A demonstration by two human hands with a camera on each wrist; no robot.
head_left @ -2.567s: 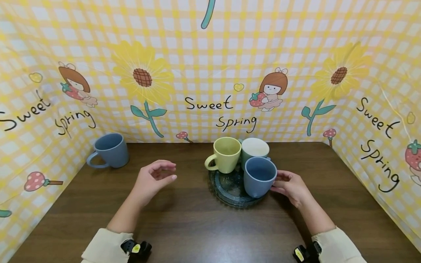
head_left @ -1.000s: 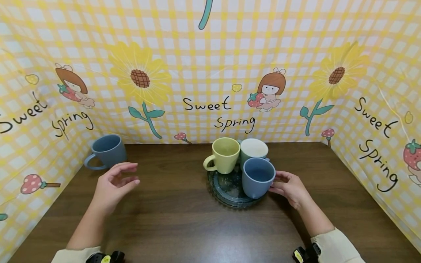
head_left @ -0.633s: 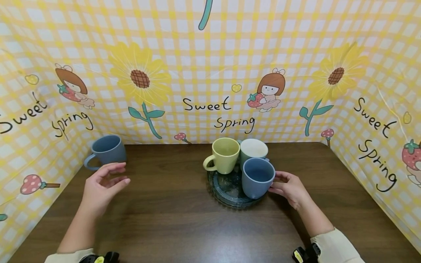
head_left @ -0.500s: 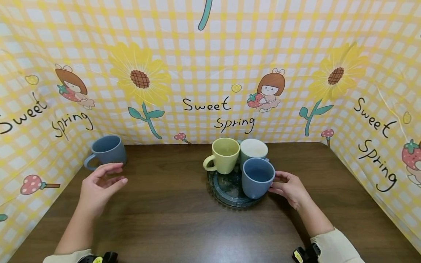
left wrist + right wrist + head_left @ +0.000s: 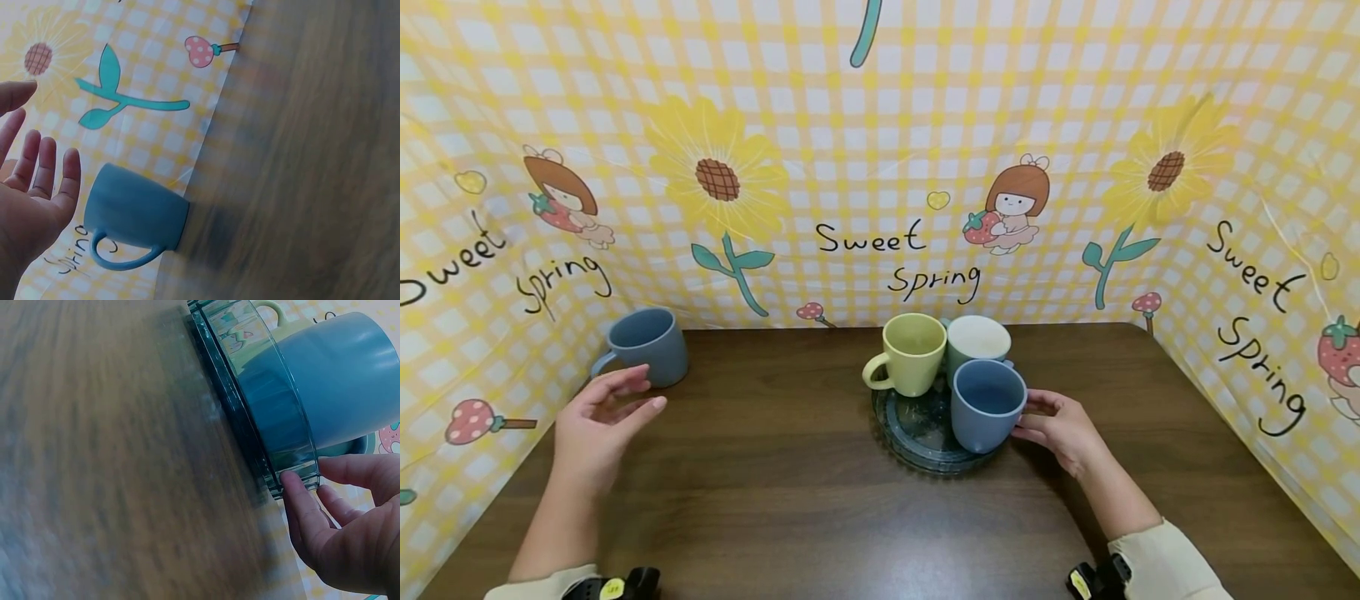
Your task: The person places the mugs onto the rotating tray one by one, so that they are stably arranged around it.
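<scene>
A lone blue mug (image 5: pixel 647 346) stands at the table's back left, its handle to the left. My left hand (image 5: pixel 625 398) hovers just in front of it, fingers straight and spread, holding nothing. In the left wrist view the hand (image 5: pixel 40 169) is a short gap from the mug (image 5: pixel 134 212). A dark glass tray (image 5: pixel 917 446) at the centre carries a yellow mug (image 5: pixel 913 354), a white-lined mug (image 5: pixel 977 342) and a blue mug (image 5: pixel 987 404). My right hand (image 5: pixel 1036 421) rests at the tray's right side, and its fingertips (image 5: pixel 292 482) touch the tray rim (image 5: pixel 250 419) below the blue mug (image 5: pixel 337 381).
A yellow checked cloth (image 5: pixel 880 167) with sunflowers and "Sweet Spring" lettering walls in the table on the back, left and right. The dark wooden tabletop (image 5: pixel 790 500) stretches bare between my hands and toward the front edge.
My left hand has travelled from the middle of the table leftward and back, ending close to the lone blue mug. The right hand and the tray have stayed put.
</scene>
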